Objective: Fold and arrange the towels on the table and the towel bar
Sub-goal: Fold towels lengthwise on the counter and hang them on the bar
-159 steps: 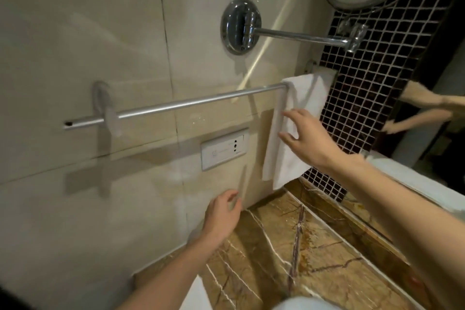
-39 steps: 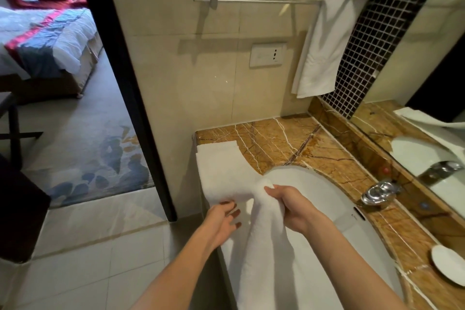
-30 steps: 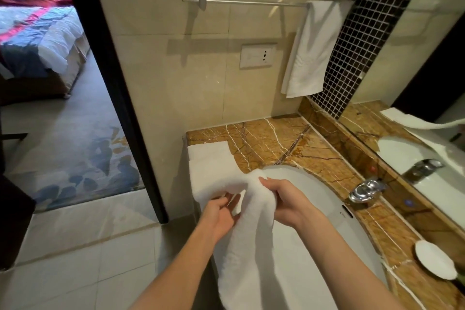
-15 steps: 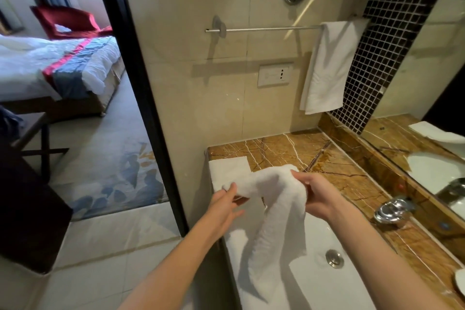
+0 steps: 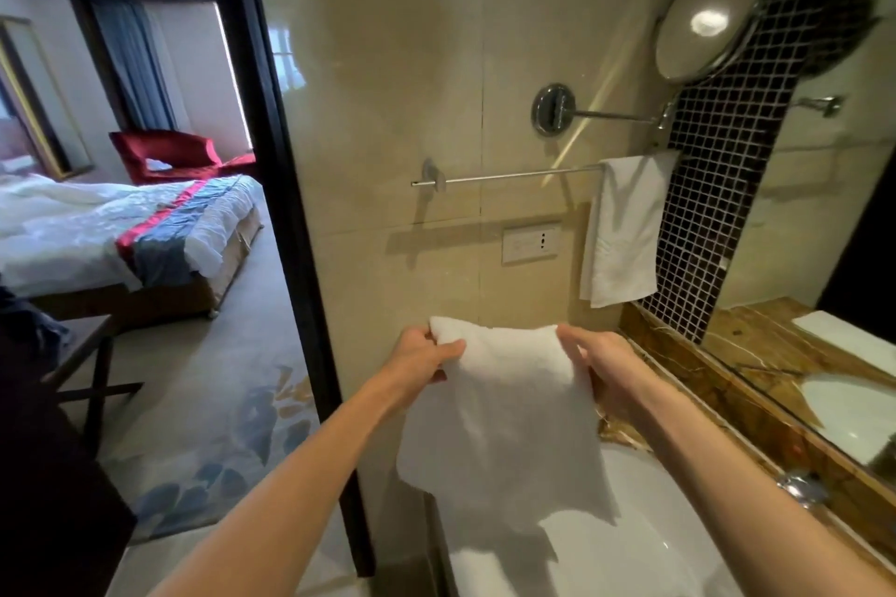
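Both hands grasp a white towel (image 5: 504, 407) by its upper corners, left hand (image 5: 422, 361) pinching one, right hand (image 5: 599, 366) the other, so it hangs spread above the white basin (image 5: 645, 548), while a second towel (image 5: 625, 228) hangs folded over the wall-mounted towel bar (image 5: 509, 176).

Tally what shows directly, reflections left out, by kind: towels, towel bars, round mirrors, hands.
Towels: 2, the held towel and the hung towel
Towel bar: 1
Round mirror: 1
Hands: 2, the left hand and the right hand, both gripping the held towel
Total: 6
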